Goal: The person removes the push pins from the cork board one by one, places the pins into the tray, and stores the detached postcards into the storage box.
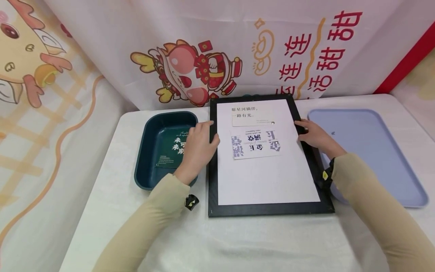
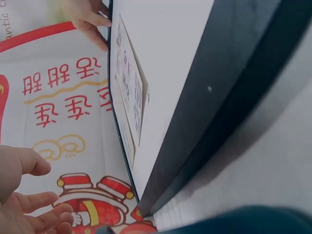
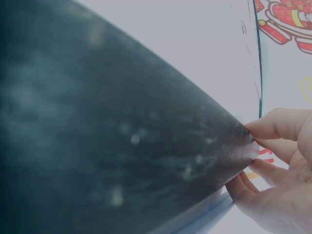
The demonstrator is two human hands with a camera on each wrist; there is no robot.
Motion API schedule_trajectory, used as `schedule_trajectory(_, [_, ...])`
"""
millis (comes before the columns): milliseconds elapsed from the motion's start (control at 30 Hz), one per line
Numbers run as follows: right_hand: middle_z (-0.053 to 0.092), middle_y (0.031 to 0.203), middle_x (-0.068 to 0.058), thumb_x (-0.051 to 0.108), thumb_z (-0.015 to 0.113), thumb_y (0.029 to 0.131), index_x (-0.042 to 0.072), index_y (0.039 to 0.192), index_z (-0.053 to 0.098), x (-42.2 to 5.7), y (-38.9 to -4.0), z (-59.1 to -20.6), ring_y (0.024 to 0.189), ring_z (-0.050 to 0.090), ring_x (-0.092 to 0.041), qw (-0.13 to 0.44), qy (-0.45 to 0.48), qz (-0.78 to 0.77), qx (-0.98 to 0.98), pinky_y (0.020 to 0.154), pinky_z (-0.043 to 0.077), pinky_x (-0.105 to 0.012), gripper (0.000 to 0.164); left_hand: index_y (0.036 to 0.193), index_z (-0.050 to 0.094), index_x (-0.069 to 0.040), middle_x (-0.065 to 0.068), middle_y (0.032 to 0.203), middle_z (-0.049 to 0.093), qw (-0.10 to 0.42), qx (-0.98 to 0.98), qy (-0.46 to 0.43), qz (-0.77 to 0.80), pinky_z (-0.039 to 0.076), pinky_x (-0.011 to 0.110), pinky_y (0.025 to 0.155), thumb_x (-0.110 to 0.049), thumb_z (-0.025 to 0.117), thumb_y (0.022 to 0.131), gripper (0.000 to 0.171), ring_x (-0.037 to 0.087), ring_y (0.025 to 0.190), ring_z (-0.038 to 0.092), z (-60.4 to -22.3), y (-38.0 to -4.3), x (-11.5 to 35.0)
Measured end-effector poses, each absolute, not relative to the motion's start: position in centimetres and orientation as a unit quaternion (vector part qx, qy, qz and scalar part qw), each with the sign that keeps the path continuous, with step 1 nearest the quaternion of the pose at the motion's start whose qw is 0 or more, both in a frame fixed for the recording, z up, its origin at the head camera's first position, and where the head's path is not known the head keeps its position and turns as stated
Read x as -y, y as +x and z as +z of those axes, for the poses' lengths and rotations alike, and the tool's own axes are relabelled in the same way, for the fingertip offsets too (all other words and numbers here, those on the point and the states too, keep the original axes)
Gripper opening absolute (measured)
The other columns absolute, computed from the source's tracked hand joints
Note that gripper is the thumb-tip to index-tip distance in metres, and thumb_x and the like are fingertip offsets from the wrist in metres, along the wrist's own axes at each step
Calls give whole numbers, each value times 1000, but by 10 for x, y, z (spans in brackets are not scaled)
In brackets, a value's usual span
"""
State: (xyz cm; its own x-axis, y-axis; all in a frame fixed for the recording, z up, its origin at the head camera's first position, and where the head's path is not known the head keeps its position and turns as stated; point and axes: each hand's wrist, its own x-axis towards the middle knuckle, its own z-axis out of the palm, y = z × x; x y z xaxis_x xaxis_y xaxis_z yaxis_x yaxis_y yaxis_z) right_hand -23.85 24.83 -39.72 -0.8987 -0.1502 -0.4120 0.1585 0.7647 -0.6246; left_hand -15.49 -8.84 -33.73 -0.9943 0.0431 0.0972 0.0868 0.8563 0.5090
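Note:
A black-framed white board (image 1: 268, 209) stands on the table, leaning back toward the rear cloth. On its white face are a cream card (image 1: 244, 120) with printed characters and, below it, a white card (image 1: 272, 149) with large blue-grey characters. My right hand (image 1: 316, 136) pinches the board's right edge; the right wrist view shows the thumb (image 3: 278, 124) in front and fingers behind the black border. My left hand (image 1: 197, 149) is beside the left edge, over a dark teal tray. From the left wrist, the fingers (image 2: 39, 200) appear loosely spread, apart from the border.
The dark teal tray (image 1: 141, 166) at the left has a green card (image 1: 166, 151) with white characters in it. A light blue tray (image 1: 374, 151) lies at the right, partly behind my right forearm. A printed cloth (image 1: 112, 45) hangs behind the white-covered table (image 1: 163, 241).

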Motion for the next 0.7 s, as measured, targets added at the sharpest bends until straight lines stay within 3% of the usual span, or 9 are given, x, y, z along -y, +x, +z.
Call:
schedule_trajectory(500, [-7,161,-18,7,45,96,7,154,11,-249,-237,-396,143,9,-50,227,8,-341,-912,110,23,-64,67,138,49,-7,12,136,53,-8,979,-65,-195,45,41,98,-26,57,95,47,28,115,50,-365,-161,57])
schedule_trajectory(700, [-8,161,-17,6,44,96,7,154,10,-249,-237,-396,142,11,-50,226,0,-342,-912,110,25,-63,67,139,48,-6,11,140,50,-36,981,-91,-167,41,41,103,-30,57,95,50,28,120,48,-373,-164,53])
